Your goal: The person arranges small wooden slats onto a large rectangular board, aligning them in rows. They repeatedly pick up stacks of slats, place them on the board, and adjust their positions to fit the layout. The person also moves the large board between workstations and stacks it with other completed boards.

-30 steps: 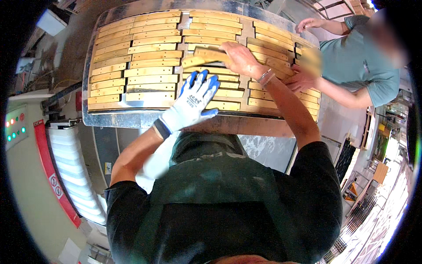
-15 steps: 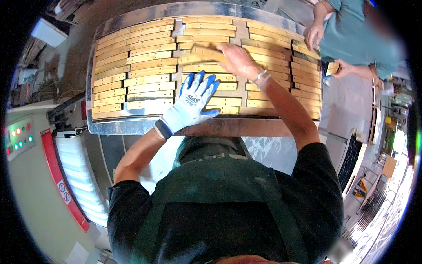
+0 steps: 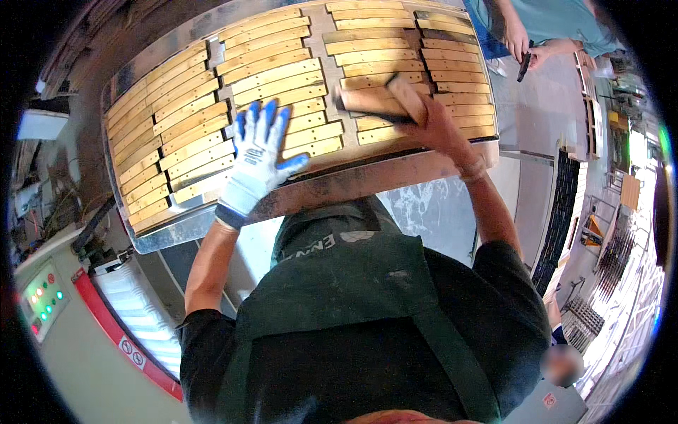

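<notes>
Rows of yellow wooden slats (image 3: 272, 42) with small holes near their ends lie side by side on a large tray (image 3: 152, 242). My left hand (image 3: 256, 159), in a white glove with blue fingertips, rests spread and flat over the slats near the front edge. It grips nothing. Bare and slightly blurred, my right hand (image 3: 441, 131) is closed around a couple of short wood pieces (image 3: 407, 99) above the right-hand columns. One of these pieces points left and has a dark side; motion smears its far end.
Beyond the tray's right end, a co-worker's hands (image 3: 526, 51) hold a dark narrow piece. A control panel (image 3: 44, 297) with lit buttons stands at the left, beside a red strip (image 3: 123, 332). A stack of dark slats (image 3: 558, 219) is on the right.
My right hand has moved right and nearer with the wood pieces. My left hand stays spread on the slats, now further left in the picture. The co-worker's hands have come together.
</notes>
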A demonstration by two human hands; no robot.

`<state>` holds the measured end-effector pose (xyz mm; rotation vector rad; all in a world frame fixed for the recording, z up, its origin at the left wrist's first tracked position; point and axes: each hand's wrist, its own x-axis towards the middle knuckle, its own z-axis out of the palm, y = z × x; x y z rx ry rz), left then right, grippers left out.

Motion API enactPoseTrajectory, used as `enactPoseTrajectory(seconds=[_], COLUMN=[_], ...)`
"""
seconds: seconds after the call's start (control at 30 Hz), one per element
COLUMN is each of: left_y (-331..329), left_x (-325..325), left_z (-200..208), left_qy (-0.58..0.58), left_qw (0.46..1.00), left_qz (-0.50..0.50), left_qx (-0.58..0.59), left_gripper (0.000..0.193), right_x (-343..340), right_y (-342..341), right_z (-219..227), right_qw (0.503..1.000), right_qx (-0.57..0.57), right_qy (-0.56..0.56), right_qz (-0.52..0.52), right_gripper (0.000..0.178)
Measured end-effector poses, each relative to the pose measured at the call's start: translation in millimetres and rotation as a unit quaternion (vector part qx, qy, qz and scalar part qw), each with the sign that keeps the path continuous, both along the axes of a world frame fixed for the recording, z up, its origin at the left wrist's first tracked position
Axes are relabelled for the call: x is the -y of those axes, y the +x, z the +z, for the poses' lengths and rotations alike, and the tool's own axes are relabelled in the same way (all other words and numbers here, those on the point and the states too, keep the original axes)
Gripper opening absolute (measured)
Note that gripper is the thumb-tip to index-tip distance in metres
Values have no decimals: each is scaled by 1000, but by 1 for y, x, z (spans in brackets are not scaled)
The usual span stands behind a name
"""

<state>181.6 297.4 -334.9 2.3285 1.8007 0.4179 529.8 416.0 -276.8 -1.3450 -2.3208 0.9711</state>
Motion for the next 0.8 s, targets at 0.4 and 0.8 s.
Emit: enactPoseTrajectory(seconds=[0.4, 0.8], left_y=[4, -31], left_x=[-12, -14], left_z=[6, 36], left_qy=[-35, -2], left_qw=[998, 1000], left_qz=[-31, -13], left_qx=[-36, 13], left_gripper=[89, 76], right_x=[28, 64], right_y=[69, 77], right_z=[-45, -24], right_qw=[980, 904], right_qx=[17, -248], right_qy=[121, -307], right_qz=[159, -164], right_gripper=[43, 16])
